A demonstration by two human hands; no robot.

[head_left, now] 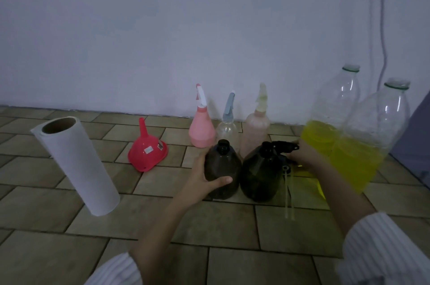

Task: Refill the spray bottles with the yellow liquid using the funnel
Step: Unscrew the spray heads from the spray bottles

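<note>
Left hand (204, 176) grips dark bottle (223, 170) | right hand (304, 156) pinches sprayer head (285, 146) — funnel (147, 151) apart

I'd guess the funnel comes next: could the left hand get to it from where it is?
Probably yes. The funnel lies mouth-down, with bare floor between it and the left hand, but that hand grips a dark bottle and must let go first.

Plain indoor room: tiled floor (232, 233), bare white wall (162, 40).
</note>
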